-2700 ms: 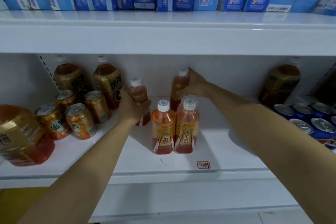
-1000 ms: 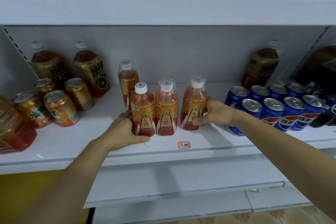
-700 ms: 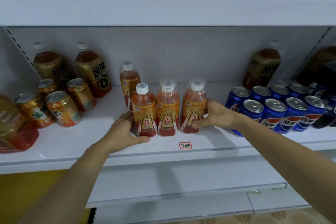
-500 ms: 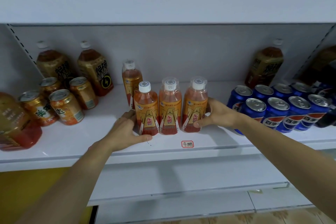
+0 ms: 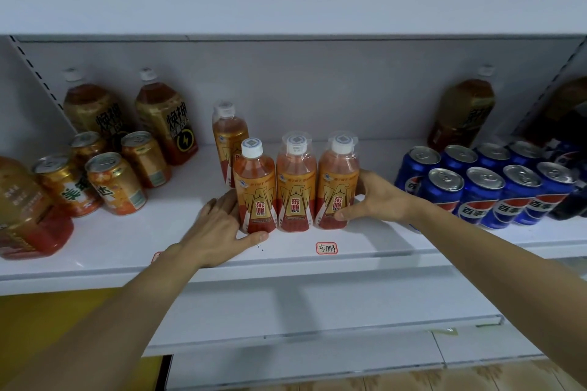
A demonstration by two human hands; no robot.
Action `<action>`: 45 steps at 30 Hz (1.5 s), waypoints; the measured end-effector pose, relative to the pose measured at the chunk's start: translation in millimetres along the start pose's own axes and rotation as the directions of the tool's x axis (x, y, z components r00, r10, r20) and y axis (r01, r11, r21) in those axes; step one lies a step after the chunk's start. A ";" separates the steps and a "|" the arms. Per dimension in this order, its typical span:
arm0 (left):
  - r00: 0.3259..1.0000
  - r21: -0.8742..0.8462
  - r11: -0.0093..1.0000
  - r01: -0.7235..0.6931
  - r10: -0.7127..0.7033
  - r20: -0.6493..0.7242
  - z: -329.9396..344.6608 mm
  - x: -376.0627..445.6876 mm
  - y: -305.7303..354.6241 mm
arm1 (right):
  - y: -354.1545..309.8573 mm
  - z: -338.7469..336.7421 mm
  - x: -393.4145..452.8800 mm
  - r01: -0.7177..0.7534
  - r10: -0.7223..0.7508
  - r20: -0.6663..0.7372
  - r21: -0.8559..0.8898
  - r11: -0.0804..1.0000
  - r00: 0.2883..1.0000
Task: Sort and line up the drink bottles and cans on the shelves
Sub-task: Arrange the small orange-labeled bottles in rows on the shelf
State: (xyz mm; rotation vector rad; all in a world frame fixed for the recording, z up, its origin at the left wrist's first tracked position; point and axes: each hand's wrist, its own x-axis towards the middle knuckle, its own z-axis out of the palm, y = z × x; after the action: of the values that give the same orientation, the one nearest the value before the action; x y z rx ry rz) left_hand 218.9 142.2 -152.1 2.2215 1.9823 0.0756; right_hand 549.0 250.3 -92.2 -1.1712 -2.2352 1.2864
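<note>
1. Three orange bottles (image 5: pixel 295 182) stand upright, touching side by side, near the front edge of a white shelf (image 5: pixel 365 251).
2. The left hand (image 5: pixel 219 232) cups the base of the left bottle, thumb curled across its front.
3. The right hand (image 5: pixel 379 197) wraps the right bottle, thumb in front.
4. A fourth bottle (image 5: pixel 229 140) stands behind.
5. Blue cans (image 5: pixel 482 187) sit toward the right edge, gold cans (image 5: pixel 114 181) toward the left.
</note>
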 end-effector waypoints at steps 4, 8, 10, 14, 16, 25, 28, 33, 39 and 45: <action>0.998 0.012 1.000 -0.011 0.010 0.058 -1.1 0.5 0.8 | 4.4 1.0 1.8 0.012 -0.013 -0.014 -0.012 1.000 1.000; 0.997 0.019 1.000 -0.007 0.005 0.076 0.5 1.4 0.1 | 4.1 1.4 2.8 0.027 -0.027 -0.017 -0.009 1.000 0.999; 0.997 0.024 1.000 -0.009 0.007 0.076 0.9 1.5 0.0 | 5.6 2.8 3.7 0.029 -0.029 -0.016 -0.004 1.000 0.999; 0.997 0.038 0.999 -0.007 0.004 0.074 1.5 1.6 0.7 | 5.6 1.2 2.8 0.032 -0.031 -0.014 0.019 0.999 0.999; 0.997 0.043 0.999 -0.005 0.002 0.078 2.2 1.4 0.2 | 4.8 6.6 1.7 0.018 -0.018 0.011 0.023 1.000 1.000; 0.997 0.028 1.000 -0.013 0.011 0.078 0.4 0.3 2.6 | 20.1 29.1 -0.8 0.036 -0.031 -0.076 0.062 0.997 0.997; 0.997 0.040 0.999 -0.004 0.001 0.082 0.8 1.1 1.5 | 21.6 30.2 -1.7 0.030 -0.024 -0.082 0.076 0.997 0.996; 0.996 0.047 0.999 0.002 -0.006 0.094 -1.9 0.3 4.1 | 19.8 29.9 -2.7 0.006 0.000 -0.081 0.071 0.997 0.997; 0.996 0.047 0.999 -0.001 -0.003 0.094 -1.0 0.3 2.9 | 18.0 32.1 -3.7 0.002 0.004 -0.082 0.078 0.997 0.997; 0.996 0.039 0.999 -0.012 0.009 0.088 -1.2 0.4 2.6 | 12.3 33.0 -8.5 -0.025 0.029 -0.070 0.065 0.998 0.997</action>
State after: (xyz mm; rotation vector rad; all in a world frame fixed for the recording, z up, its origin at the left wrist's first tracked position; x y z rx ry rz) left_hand 221.3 142.4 -150.5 2.2185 1.9430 -0.0594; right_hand 540.4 227.9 -119.5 -1.2080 -2.1191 1.2967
